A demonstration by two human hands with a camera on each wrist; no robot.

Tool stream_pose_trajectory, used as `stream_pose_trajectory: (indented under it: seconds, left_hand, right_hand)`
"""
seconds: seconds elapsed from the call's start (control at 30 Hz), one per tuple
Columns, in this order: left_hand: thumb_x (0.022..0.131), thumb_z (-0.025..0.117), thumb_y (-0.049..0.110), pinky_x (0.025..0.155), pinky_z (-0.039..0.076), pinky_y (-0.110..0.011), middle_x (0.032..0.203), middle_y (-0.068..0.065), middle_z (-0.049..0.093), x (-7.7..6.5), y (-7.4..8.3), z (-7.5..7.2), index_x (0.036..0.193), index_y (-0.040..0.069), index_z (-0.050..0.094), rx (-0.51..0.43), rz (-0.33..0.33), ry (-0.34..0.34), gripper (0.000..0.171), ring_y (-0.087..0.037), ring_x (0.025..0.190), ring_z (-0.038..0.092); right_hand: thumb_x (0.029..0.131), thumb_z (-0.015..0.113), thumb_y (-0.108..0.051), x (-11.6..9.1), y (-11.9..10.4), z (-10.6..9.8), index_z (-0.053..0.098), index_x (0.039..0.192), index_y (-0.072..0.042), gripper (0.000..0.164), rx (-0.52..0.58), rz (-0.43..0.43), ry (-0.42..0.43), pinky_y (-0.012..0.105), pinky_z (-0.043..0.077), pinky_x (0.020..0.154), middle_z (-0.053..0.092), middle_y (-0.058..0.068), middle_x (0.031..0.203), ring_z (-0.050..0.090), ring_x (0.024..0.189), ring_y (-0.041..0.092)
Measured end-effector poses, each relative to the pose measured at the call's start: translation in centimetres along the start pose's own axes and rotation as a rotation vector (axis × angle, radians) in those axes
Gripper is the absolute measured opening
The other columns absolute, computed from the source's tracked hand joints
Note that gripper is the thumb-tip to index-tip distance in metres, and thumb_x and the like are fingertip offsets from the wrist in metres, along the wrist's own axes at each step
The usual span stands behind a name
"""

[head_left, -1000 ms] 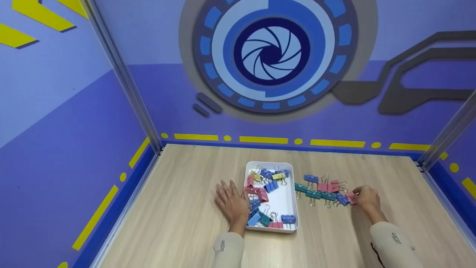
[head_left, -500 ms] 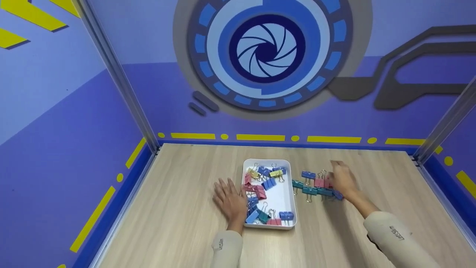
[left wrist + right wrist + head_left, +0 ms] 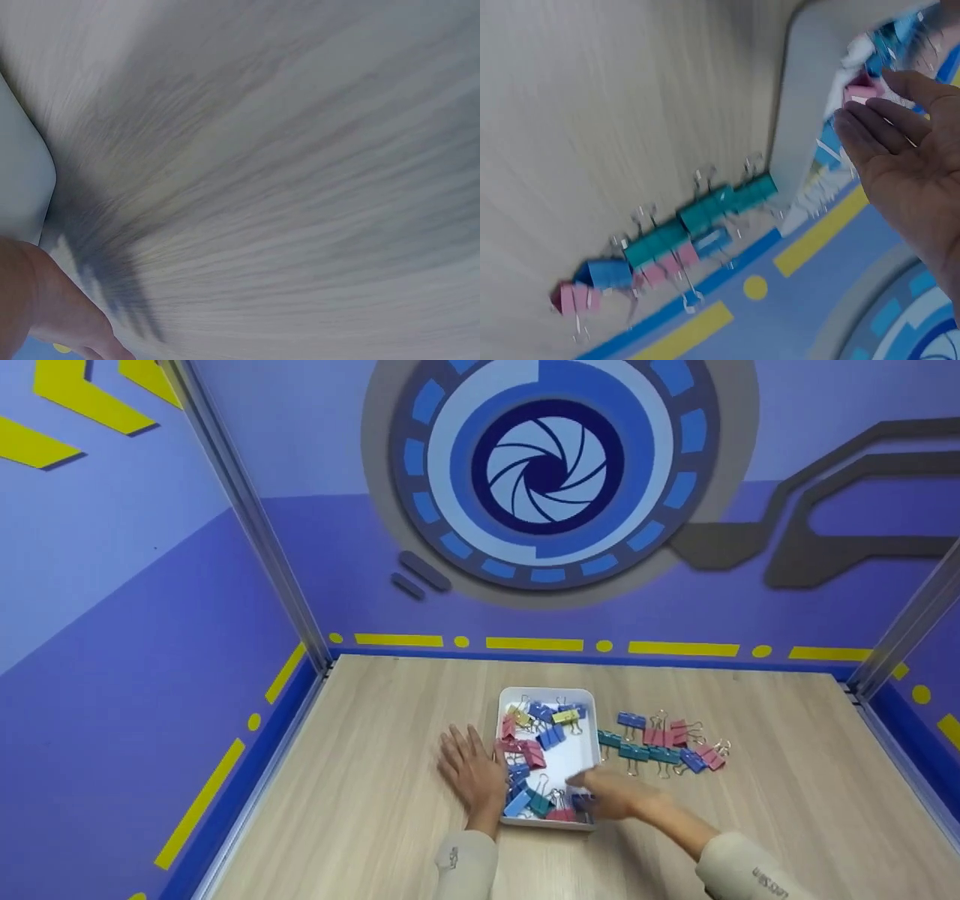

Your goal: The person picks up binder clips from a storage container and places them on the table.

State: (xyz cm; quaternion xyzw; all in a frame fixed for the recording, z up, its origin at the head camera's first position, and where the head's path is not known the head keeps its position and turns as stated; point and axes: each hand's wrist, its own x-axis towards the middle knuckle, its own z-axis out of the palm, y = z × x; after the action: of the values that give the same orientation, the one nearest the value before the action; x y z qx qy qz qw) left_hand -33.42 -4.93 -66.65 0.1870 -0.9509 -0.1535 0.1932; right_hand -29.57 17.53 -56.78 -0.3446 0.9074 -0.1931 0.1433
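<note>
My left hand (image 3: 474,780) lies spread on the table against the left side of a white tray (image 3: 596,720). Inside the tray are blue, yellow, red and green binder clips, mostly along its left side and both ends. Over the tray's near right corner reaches my right hand (image 3: 616,795), its fingertips right above a dark blue binder clip (image 3: 582,804) that it partly hides. From the right wrist, the thumb and fingers stand apart with nothing gripped, and a pink binder clip (image 3: 862,91) shows beyond them. In the left wrist view only part of the left hand (image 3: 64,307) appears.
Right of the tray, several binder clips lie on the wooden table (image 3: 375,750) in a loose band: green (image 3: 634,752), blue (image 3: 631,721) and red (image 3: 658,736), ending with a red one (image 3: 710,756). A printed wall (image 3: 315,547) bounds the far side.
My right hand let go of the red binder clip at the right end of the band, rose past the clips and swung left to the tray's near right corner. The left hand stayed put.
</note>
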Motion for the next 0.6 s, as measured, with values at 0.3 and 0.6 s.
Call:
stream_pose_trajectory:
  seconds: [0.3, 0.6]
  left_hand:
    - [0.099, 0.054, 0.054, 0.122, 0.027, -0.063, 0.166, -0.016, 0.034, -0.2, 0.2, -0.1, 0.153, 0.015, 0.048, 0.019, -0.005, 0.026, 0.067, -0.04, 0.154, 0.03]
    - [0.099, 0.055, 0.054, 0.123, 0.027, -0.062, 0.167, -0.016, 0.032, -0.1, 0.2, -0.2, 0.154, 0.015, 0.047, 0.027, 0.006, 0.021, 0.068, -0.04, 0.155, 0.028]
  right_hand:
    - [0.08, 0.076, 0.007, 0.1, 0.6, 4.2, 0.072, 0.078, -0.007, 0.015, -0.304, -0.204, 0.254, 0.022, 0.037, 0.05, 0.067, 0.003, 0.068, 0.038, 0.06, 0.005]
    - [0.085, 0.072, 0.008, -0.4, 0.1, 3.3, 0.077, 0.089, -0.003, 0.012, -0.252, -0.161, 0.304, 0.025, 0.049, 0.054, 0.073, 0.007, 0.077, 0.051, 0.063, 0.009]
